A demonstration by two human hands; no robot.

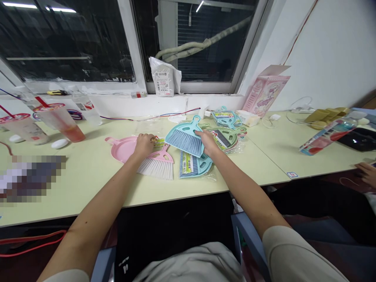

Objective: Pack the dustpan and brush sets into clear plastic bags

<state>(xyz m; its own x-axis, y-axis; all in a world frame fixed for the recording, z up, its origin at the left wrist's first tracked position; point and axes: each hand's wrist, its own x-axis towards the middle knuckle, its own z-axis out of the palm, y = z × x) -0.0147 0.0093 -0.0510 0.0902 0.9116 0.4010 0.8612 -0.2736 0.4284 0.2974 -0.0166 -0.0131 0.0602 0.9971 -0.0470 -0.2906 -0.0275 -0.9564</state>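
My right hand point(209, 142) grips the right side of a light-blue dustpan-and-brush set point(185, 135), raised and tilted, its grey-blue bristles facing me. Under it lies another blue set point(195, 164) in clear wrap with a printed label. My left hand point(145, 145) is closed over the right part of a pink dustpan point(123, 149), fingers curled at the edge of a yellow-green label card point(159, 143). What those fingers hold is hidden. Just in front, a pink brush point(160, 161) with white bristles rests on the table, handle pointing away.
Wrapped green sets point(227, 138) and a small blue set point(225, 117) lie behind my right hand. Drink cups point(60, 121) and a bottle point(86, 105) stand left; a pink box point(266, 92) leans back right. Another person's hand point(367, 174) shows at far right.
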